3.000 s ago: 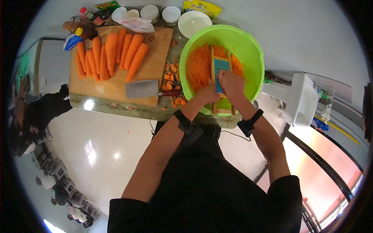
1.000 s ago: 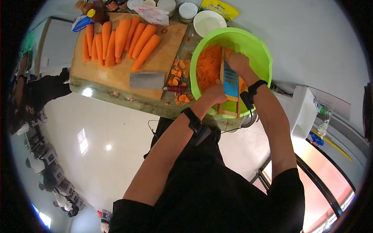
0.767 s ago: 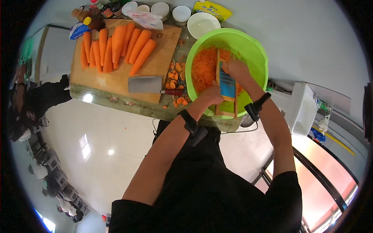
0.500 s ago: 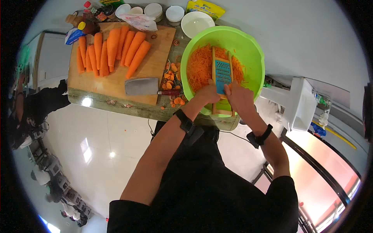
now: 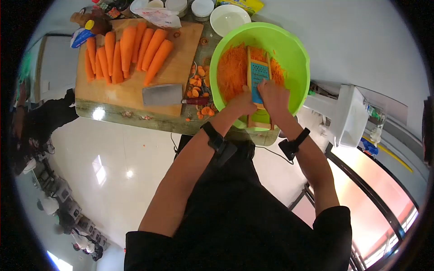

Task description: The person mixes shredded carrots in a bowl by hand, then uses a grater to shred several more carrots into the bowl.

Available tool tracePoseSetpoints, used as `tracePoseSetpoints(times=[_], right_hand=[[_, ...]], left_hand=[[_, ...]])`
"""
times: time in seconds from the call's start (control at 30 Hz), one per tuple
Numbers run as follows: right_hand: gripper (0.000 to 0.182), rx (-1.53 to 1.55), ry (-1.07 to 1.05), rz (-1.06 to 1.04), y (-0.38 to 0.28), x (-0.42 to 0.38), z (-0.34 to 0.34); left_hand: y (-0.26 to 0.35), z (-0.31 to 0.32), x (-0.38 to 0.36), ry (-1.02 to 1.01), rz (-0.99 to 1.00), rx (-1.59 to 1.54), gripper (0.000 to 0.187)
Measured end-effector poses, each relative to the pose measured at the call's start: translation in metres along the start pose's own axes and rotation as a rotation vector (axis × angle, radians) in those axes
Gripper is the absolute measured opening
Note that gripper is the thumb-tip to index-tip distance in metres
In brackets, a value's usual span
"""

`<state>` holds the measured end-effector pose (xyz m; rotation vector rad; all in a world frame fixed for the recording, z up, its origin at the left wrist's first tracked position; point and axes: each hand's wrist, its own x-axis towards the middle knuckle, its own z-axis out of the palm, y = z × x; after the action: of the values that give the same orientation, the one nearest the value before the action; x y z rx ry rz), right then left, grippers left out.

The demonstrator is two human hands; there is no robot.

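Observation:
A wooden-framed grater (image 5: pixel 259 71) with a blue plate leans inside a green basin (image 5: pixel 299 58), its lower end at the near rim. My left hand (image 5: pixel 242 105) is closed around the left side of the grater's frame. My right hand (image 5: pixel 274 96) is closed and pressed onto the blue plate; whatever lies under its fingers is hidden. Shredded carrot (image 5: pixel 231 74) is heaped in the basin, left of the grater and behind it. Left of the basin, several whole peeled carrots (image 5: pixel 128 45) lie side by side on a wooden cutting board (image 5: pixel 122 95).
A cleaver (image 5: pixel 162 95) lies at the board's near edge, handle toward the basin. Carrot scraps (image 5: pixel 195 82) are scattered between board and basin. A white bowl (image 5: pixel 230 20), lidded tubs (image 5: pixel 202 8) and bottles (image 5: pixel 100 27) line the back. A white sink (image 5: pixel 346 119) stands to the right.
My right hand has slid up the grater's plate, away from me. My left hand stays on the frame. The whole view has shifted slightly.

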<state>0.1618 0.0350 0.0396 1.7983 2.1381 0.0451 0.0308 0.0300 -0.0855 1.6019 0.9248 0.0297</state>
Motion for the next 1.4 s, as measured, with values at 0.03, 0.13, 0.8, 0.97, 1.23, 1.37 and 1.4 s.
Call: tracePoseSetpoints(times=[0.03,0.13,0.8,0.97,1.23,1.37,1.4], right_hand=[[0.012,0.01,-0.001,0.002,0.0,0.003,-0.003],[0.021,0.053,-0.03,0.07,-0.003,0.015,-0.009],[0.045,0.184,-0.282,0.12,0.041,0.135,0.028],[0.06,0.224,-0.193,-0.029,0.043,0.107,0.028],[0.05,0.329,-0.255,0.044,0.029,0.025,-0.027],[0.039,0.325,-0.187,0.143,0.01,-0.021,-0.038],[0.039,0.324,-0.19,0.14,0.007,-0.021,-0.038]], left_hand=[[0.013,-0.01,-0.007,-0.008,0.001,-0.003,0.062],[0.066,-0.05,-0.03,-0.1,-0.222,-0.039,0.066],[0.053,-0.042,-0.014,-0.229,-0.23,0.118,0.096],[0.052,-0.04,-0.012,-0.231,-0.244,0.109,0.094],[0.067,-0.055,-0.031,-0.133,-0.257,0.036,0.062],[0.065,-0.052,-0.03,-0.136,-0.234,0.034,0.055],[0.069,-0.053,-0.032,-0.093,-0.283,0.011,0.053]])
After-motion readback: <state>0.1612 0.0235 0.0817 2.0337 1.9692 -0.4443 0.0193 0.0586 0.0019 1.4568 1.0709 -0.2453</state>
